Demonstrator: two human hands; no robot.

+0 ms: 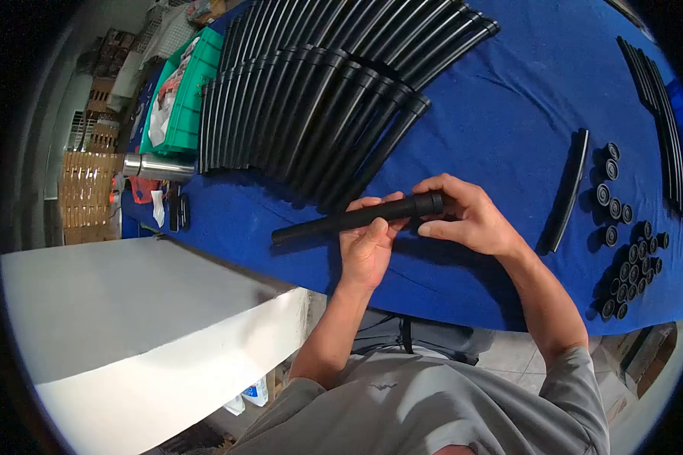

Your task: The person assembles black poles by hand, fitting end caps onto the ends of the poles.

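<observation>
Black tube: held off the work surface, near-level across the view

One slim black tube (357, 220), smooth and slightly glossy, with a wider collar (428, 203) of the same black at its right-hand end. The collar is stepped, standing proud of the body. The opposite end is plain and looks narrower; whether it is open cannot be determined. The tube is inclined slightly, plain end lower in the view. Its mid-section rests in the left hand (368, 239), thumb on the near side. The collar lies between the right hand's (469, 218) thumb and fingers; firm contact there cannot be confirmed.
</observation>
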